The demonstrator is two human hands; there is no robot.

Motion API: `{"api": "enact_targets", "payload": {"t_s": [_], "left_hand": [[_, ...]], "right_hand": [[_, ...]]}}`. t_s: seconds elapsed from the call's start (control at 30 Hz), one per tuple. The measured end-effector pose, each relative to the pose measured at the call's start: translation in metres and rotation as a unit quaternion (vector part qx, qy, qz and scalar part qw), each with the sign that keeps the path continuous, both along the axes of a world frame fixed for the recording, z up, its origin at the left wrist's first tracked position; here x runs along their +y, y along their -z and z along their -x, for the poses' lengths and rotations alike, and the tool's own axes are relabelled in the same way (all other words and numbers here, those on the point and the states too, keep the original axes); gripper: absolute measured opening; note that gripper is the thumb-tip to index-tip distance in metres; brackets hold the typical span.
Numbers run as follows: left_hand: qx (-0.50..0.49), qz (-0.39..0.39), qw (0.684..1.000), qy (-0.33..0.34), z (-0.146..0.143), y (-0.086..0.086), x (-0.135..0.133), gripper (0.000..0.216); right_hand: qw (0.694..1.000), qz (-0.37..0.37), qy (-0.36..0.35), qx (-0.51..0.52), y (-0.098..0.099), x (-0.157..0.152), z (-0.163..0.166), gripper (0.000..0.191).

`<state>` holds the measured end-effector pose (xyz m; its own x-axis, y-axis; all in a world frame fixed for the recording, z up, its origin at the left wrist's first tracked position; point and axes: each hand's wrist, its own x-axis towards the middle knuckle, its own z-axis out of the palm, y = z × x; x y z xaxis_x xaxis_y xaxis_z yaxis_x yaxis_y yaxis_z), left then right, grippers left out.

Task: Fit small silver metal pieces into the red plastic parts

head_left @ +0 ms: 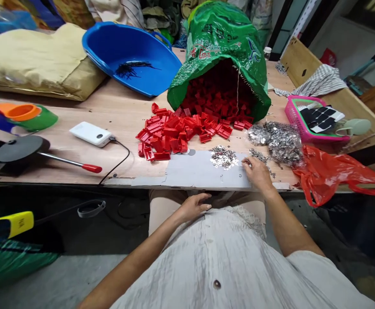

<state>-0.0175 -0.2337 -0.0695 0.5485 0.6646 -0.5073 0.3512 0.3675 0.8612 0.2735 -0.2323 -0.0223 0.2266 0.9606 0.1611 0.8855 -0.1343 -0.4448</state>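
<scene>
My right hand (258, 172) rests at the right edge of a grey sheet (190, 171), fingers bent and drawn together at the tips. Whatever they may hold is too small to make out. Just left of the fingertips lies a pile of small shiny metal pieces (223, 157), and more loose metal pieces (260, 155) lie beyond the hand. Over my lap, below the table edge, my left hand (194, 207) hangs with thumb and fingers apart, holding nothing. Red plastic parts (164, 133) spill from a green woven sack (219, 38) behind the sheet.
Clear bags of metal pieces (282, 141), a red plastic bag (342, 176) and a pink basket (298, 124) stand right. A blue basin (155, 56) sits behind. Leftward are a white power bank (90, 134) with cable and a lever tool with a red-tipped handle (90, 168).
</scene>
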Motion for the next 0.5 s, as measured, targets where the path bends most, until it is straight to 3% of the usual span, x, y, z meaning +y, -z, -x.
{"api": "enact_targets", "payload": {"t_s": [0.07, 0.17, 0.23, 0.3, 0.4, 0.5], "left_hand": [[-0.042, 0.038, 0.997, 0.055, 0.008, -0.019, 0.003, 0.049], [-0.058, 0.042, 0.996, 0.046, 0.022, -0.050, 0.016, 0.045], [-0.032, -0.008, 0.999, -0.007, 0.029, -0.064, 0.030, 0.045], [-0.013, -0.112, 0.988, -0.101, 0.035, -0.070, 0.047, 0.048], [0.073, -0.308, 0.928, -0.196, 0.041, -0.068, 0.075, 0.045], [0.214, -0.452, 0.840, -0.211, 0.045, -0.061, 0.100, 0.040]], "right_hand": [[0.999, 0.002, 0.045, -0.029, -0.002, -0.013, -0.032, 0.017], [0.995, 0.021, 0.065, -0.068, -0.005, -0.033, -0.066, 0.015], [0.995, 0.032, 0.052, -0.076, -0.005, -0.043, -0.073, 0.015], [0.996, 0.039, 0.040, -0.071, -0.003, -0.047, -0.070, 0.015], [0.995, 0.048, 0.035, -0.077, 0.002, -0.045, -0.055, 0.014], [0.993, 0.053, 0.043, -0.099, 0.007, -0.040, -0.044, 0.014]]}}
